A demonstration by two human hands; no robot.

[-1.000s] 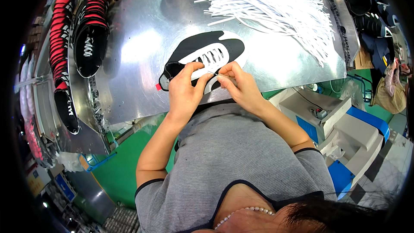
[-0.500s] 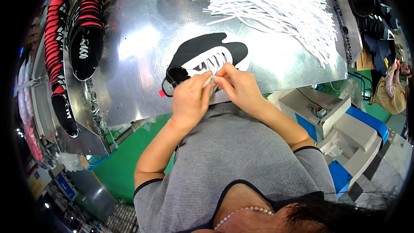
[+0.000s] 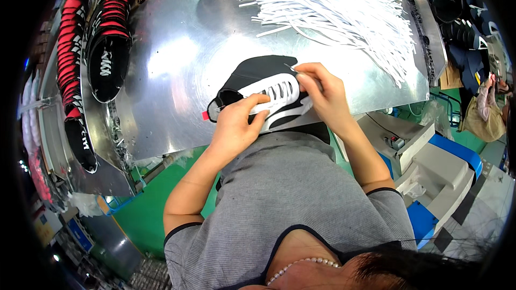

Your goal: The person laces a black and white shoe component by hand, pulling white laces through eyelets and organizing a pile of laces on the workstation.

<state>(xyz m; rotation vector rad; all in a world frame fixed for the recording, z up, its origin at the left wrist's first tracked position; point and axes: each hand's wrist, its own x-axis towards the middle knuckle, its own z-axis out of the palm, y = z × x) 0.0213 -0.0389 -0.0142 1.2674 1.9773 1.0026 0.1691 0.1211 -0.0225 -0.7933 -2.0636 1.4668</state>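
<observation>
A black shoe upper (image 3: 255,72) with a white lacing panel and a small red tab lies on the metal table in front of me. Its toe points right, and white stripes show along its near side. My left hand (image 3: 236,123) is closed on the near edge of the lacing panel, thumb and index finger pinching it. Over the toe, my right hand (image 3: 325,94) is closed, with a thin pale tip poking out past its fingertips. Whether that is a lace end or a small tool, I cannot tell.
Loose white shoelaces (image 3: 333,16) are heaped at the far right of the metal table (image 3: 166,96). Nested black-and-red shoe uppers (image 3: 110,43) line the left edge. More dark uppers (image 3: 449,8) lie beyond the right edge. A grey-and-blue machine (image 3: 441,166) stands at my right.
My right hand has left the lacing panel and moved right to the toe. The upper has shifted slightly right, uncovering its striped near side. My left hand stays near the panel.
</observation>
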